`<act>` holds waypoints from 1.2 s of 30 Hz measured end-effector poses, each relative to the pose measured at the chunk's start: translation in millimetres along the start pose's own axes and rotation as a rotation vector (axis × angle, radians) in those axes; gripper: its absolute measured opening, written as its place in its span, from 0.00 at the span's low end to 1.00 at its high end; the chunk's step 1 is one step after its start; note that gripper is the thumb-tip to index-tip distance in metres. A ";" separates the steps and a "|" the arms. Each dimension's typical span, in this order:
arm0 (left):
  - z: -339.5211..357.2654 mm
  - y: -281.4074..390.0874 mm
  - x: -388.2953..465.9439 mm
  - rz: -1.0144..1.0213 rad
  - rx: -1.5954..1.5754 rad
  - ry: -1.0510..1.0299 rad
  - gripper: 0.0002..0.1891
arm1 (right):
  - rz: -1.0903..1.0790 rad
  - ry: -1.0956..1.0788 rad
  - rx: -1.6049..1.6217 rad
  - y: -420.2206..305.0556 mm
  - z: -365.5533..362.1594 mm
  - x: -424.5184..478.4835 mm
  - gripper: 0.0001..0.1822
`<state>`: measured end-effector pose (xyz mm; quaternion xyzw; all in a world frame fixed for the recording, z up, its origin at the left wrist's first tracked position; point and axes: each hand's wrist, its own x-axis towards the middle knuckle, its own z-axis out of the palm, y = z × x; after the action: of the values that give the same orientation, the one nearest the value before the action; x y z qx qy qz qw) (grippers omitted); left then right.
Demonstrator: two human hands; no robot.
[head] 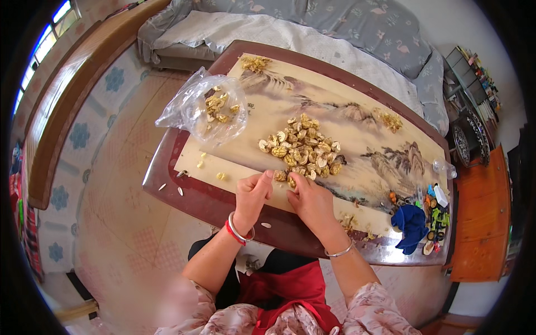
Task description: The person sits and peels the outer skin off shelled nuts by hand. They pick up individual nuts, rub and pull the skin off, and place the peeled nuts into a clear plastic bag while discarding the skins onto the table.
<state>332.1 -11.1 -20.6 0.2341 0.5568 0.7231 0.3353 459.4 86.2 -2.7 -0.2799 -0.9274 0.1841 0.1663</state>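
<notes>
A heap of walnut pieces point(307, 146), some showing pale cut faces, lies on the table mat with a landscape picture point(268, 100). My right hand point(310, 194) is at the heap's near edge, its index finger and thumb bent around a small walnut piece point(292, 181). Just to the left is my left hand point(252, 194), fingers curled and thumb raised; whether anything is inside it is hidden. A browner walnut piece point(279, 176) rests between the two hands. At the left, a clear plastic bag point(180, 106) stands open with several walnut pieces point(217, 108) in it.
Yellowish crumbs point(255, 63) lie in small piles on the mat, including another pile point(390, 121) at the right. A dark blue cloth point(408, 228), plastic toys point(437, 220) and a clear bottle point(444, 168) occupy the right end. Beyond the table point(188, 190) stands a covered sofa point(335, 25).
</notes>
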 end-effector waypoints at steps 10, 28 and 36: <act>-22.4 6.3 -7.9 -0.047 0.298 0.033 0.26 | -0.034 0.082 0.106 -9.8 4.3 -7.8 0.18; 17.3 0.6 -34.8 -0.110 0.215 -0.276 0.20 | 0.045 0.169 0.109 89.0 -38.8 -67.0 0.15; 26.5 -2.8 -37.2 -0.024 0.329 -0.317 0.20 | -0.348 0.144 -0.106 85.3 -38.2 -53.5 0.18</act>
<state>376.4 -21.2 -14.8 0.3894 0.6104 0.5727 0.3845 556.4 130.8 -17.3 -0.1362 -0.9559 0.0828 0.2466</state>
